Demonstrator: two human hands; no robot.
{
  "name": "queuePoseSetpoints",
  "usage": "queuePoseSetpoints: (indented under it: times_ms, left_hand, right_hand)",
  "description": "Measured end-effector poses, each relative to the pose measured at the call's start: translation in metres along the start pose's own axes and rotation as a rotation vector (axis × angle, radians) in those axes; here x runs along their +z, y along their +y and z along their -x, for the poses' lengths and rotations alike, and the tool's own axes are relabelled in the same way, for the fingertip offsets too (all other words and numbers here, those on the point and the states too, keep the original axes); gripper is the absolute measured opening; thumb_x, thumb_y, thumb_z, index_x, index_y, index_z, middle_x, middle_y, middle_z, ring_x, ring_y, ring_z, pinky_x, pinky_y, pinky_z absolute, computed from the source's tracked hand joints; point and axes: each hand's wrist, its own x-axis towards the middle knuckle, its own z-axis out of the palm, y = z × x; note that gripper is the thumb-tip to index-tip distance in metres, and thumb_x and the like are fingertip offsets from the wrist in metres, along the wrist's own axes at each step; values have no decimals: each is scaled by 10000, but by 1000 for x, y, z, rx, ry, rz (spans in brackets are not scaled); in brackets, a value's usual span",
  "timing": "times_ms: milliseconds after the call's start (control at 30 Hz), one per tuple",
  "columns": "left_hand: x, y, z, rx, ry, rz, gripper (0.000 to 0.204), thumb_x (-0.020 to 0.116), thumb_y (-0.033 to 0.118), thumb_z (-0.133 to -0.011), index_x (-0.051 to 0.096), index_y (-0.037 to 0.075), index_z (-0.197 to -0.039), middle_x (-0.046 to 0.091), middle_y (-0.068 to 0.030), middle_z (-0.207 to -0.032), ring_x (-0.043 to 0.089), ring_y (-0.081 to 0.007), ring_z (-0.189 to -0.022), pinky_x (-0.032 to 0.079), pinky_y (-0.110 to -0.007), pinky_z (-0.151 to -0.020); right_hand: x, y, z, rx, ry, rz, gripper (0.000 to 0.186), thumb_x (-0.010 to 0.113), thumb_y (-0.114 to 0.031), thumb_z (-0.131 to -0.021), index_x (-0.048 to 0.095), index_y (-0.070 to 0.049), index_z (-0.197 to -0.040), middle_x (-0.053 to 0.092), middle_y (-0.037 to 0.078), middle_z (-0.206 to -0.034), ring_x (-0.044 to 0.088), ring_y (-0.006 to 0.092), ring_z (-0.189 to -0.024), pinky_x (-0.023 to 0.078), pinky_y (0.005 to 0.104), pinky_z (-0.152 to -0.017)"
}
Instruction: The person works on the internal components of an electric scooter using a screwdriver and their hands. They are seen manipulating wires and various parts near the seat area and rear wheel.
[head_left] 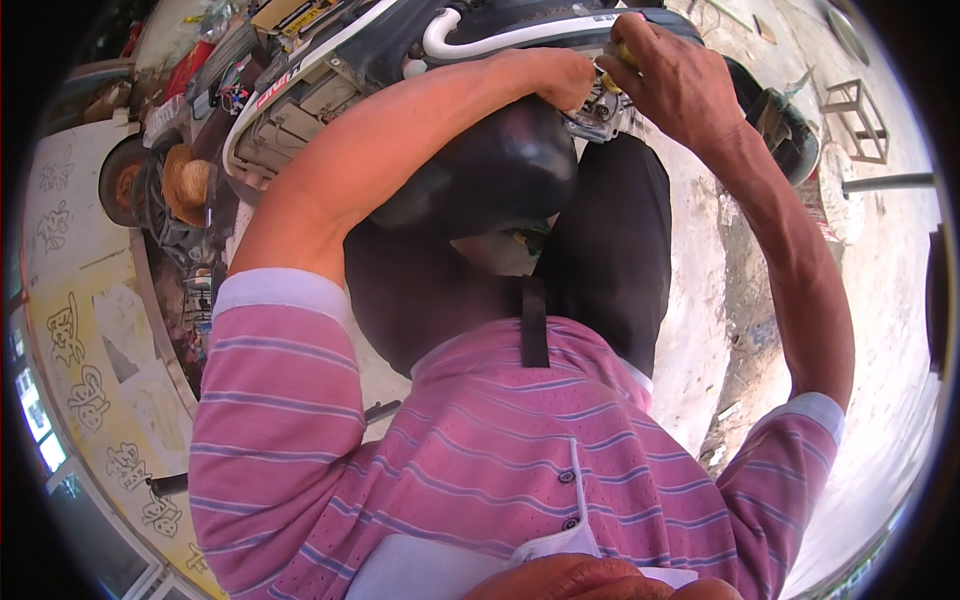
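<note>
My left hand (565, 78) reaches in from the left with curled fingers at a silver metal mechanism (598, 118) on a scooter-like vehicle; what it grips, if anything, is hidden. Just to its right, my right hand (670, 85) is closed around a small yellow object (624, 55), possibly a tool handle, over that mechanism. A white curved tube (445, 35) runs along the vehicle above my hands. Below them lies a glossy black rounded part (480, 170), partly behind my left forearm. The vehicle's grey panel (290, 130) shows at the left.
Left stand a wheel (125, 180), a straw hat (186, 185), piled clutter and a pale board (70, 260) with markings. At right are a metal stand (855, 115), a grey pole (890, 181) and pale pavement (700, 350). My dark-trousered legs are bent beside the vehicle.
</note>
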Motion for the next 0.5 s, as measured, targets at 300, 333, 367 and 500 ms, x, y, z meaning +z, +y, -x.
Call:
queuePoseSetpoints:
  times_ms: [300, 333, 367, 500]
  left_hand:
    - [13, -19, -14, 76, -14, -87, 139, 685, 166, -741, 738, 57, -808, 705, -116, -787, 679, -293, -842, 506, -412, -761]
    - [9, -16, -14, 101, -59, -13, 153, 692, 173, -738, 745, 56, -821, 714, -111, -810, 678, -287, -856, 505, -409, -782]
    - [6, -13, -13, 126, -105, 61, 167, 699, 180, -736, 752, 56, -834, 724, -107, -833, 676, -280, -870, 503, -407, -802]
    - [1, -8, -7, 39, -193, 130, 184, 691, 190, -753, 770, 70, -868, 742, -96, -879, 674, -276, -899, 496, -405, -836]
  right_hand:
    - [1, -5, -1, -46, 38, 16, 292, 673, -352, -988, 507, -117, -1035, 680, 116, -827, 700, 353, -780, 534, 461, -625]
    - [1, -3, 1, -42, 37, 19, 292, 673, -352, -988, 507, -117, -1035, 680, 116, -827, 700, 353, -780, 534, 461, -625]
    - [2, -1, 4, -37, 35, 17, 292, 673, -353, -987, 506, -117, -1034, 680, 117, -831, 701, 353, -783, 534, 461, -626]
    - [-5, -3, 8, 2, 27, 1, 294, 672, -354, -987, 506, -116, -1034, 682, 122, -844, 702, 354, -800, 536, 463, -633]
